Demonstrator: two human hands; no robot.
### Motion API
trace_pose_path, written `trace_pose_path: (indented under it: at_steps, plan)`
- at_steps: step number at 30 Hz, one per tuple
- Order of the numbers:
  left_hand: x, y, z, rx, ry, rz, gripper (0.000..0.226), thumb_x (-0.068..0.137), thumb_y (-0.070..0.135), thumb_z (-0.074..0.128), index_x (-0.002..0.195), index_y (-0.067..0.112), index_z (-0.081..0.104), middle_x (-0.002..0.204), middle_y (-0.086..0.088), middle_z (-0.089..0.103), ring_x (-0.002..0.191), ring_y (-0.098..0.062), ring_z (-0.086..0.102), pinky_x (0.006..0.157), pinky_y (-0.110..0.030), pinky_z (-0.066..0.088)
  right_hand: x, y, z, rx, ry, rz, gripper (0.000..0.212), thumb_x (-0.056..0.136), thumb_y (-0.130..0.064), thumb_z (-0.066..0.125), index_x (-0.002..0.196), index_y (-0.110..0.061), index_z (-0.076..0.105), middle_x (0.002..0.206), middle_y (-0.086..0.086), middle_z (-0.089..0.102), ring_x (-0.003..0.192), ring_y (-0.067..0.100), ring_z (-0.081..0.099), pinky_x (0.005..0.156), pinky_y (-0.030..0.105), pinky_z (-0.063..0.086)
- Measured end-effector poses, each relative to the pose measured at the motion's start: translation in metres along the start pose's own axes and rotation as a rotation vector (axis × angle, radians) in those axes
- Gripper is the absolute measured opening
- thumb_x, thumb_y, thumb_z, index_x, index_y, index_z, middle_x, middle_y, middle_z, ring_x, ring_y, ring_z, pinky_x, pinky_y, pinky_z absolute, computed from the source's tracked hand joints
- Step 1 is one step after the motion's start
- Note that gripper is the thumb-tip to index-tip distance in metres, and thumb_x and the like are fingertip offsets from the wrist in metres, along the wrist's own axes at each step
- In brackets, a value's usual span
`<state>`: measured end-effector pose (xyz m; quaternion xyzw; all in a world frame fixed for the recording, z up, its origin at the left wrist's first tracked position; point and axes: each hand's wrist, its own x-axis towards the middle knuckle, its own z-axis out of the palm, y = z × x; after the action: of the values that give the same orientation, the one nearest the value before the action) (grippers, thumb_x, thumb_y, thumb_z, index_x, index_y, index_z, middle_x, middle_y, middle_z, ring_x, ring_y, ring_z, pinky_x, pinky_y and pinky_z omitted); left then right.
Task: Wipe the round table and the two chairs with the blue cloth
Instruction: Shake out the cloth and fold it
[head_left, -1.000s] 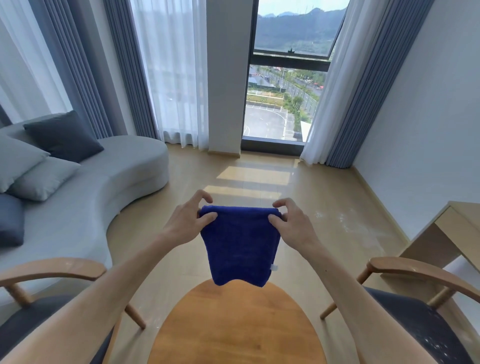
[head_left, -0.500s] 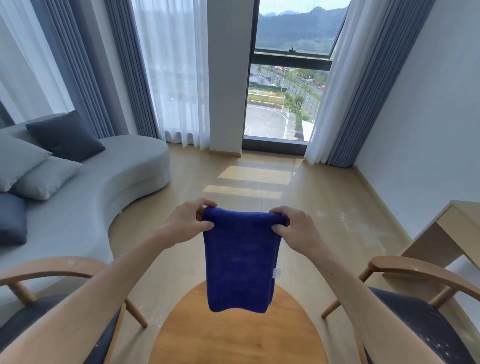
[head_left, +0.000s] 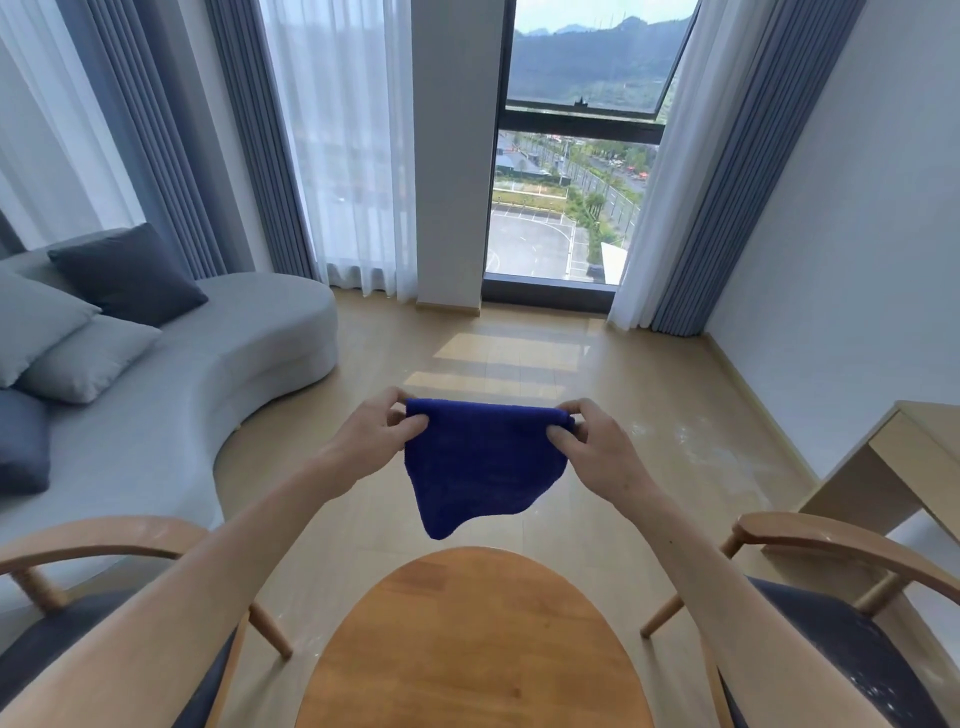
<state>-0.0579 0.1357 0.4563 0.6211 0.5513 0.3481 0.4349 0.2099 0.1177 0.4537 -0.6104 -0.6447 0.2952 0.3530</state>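
Nearest, a round wooden tabletop (head_left: 467, 649) sits between two wooden armchairs, the left chair (head_left: 78, 561) and the right chair (head_left: 841, 561). Above the tabletop's far edge, clear of it, hangs one blue cloth (head_left: 483, 462), its top corners pinched by the left hand (head_left: 374, 436) and the right hand (head_left: 597, 452). Beyond lie a grey sofa (head_left: 208, 364) with five cushions, a desk (head_left: 883, 467), and the window (head_left: 576, 156).

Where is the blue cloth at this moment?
In the head view the blue cloth hangs at centre, pinched at its top corners by the left hand and right hand, above the round table's far edge.
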Motion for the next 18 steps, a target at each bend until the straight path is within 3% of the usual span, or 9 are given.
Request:
trace_pose_path:
  at_steps: [3,6,9,10,12,14,18]
  plan:
    - [-0.003,0.002,0.003,-0.136,0.011,-0.086,0.007,0.1,0.022,0.049,0.105,0.023,0.044,0.09,-0.014,0.07,0.076,-0.021,0.065,0.062,-0.031,0.055,-0.002,-0.002,0.0,0.106,0.002,0.072,0.009,0.099,-0.027,0.049,0.106,-0.03,0.044,0.086,0.016,0.069,0.082,0.028,0.064,0.072,0.038,0.051]
    - [-0.004,0.004,0.007,-0.178,0.014,-0.132,0.003,0.101,0.023,0.046,0.099,0.021,0.045,0.081,-0.012,0.06,0.069,-0.02,0.056,0.053,-0.031,0.051,-0.001,-0.002,0.002,0.144,-0.029,0.124,0.001,0.101,-0.03,0.045,0.101,-0.03,0.045,0.095,0.019,0.065,0.087,0.032,0.061,0.083,0.049,0.052]
    - [-0.004,0.007,0.009,-0.242,0.023,-0.222,0.006,0.1,0.024,0.049,0.099,0.018,0.051,0.089,-0.008,0.052,0.069,-0.018,0.051,0.053,-0.032,0.05,-0.002,-0.003,0.0,0.276,-0.096,0.21,0.005,0.098,-0.026,0.054,0.102,-0.026,0.05,0.102,0.011,0.063,0.083,0.02,0.062,0.074,0.039,0.059]
    - [-0.005,0.009,0.008,-0.282,-0.001,-0.258,0.009,0.097,0.023,0.054,0.105,0.018,0.052,0.094,-0.007,0.054,0.072,-0.017,0.053,0.057,-0.032,0.051,-0.003,-0.003,-0.002,0.342,-0.143,0.241,0.018,0.093,-0.024,0.062,0.107,-0.025,0.051,0.104,0.011,0.064,0.085,0.019,0.065,0.071,0.035,0.059]
    - [-0.004,0.009,0.002,-0.369,-0.1,-0.31,0.035,0.089,0.012,0.066,0.119,0.018,0.05,0.111,-0.008,0.059,0.091,-0.022,0.062,0.071,-0.035,0.055,-0.003,0.0,-0.007,0.428,-0.231,0.27,0.048,0.081,-0.011,0.075,0.12,-0.023,0.049,0.108,0.013,0.064,0.093,0.025,0.067,0.073,0.033,0.058]
    - [-0.005,0.01,-0.003,-0.398,-0.205,-0.313,0.062,0.079,-0.008,0.069,0.128,0.021,0.045,0.121,-0.014,0.059,0.107,-0.029,0.063,0.083,-0.037,0.055,-0.004,0.001,-0.011,0.401,-0.264,0.25,0.07,0.073,0.004,0.075,0.13,-0.024,0.046,0.108,0.014,0.063,0.096,0.027,0.066,0.074,0.03,0.056]
    - [-0.008,0.011,-0.005,-0.117,-0.283,-0.212,0.084,0.07,-0.019,0.064,0.133,0.033,0.042,0.118,-0.013,0.061,0.106,-0.031,0.061,0.088,-0.037,0.054,-0.003,-0.001,-0.01,0.244,-0.241,0.168,0.081,0.071,0.012,0.066,0.139,-0.026,0.045,0.115,-0.001,0.058,0.099,0.018,0.062,0.067,0.019,0.052]
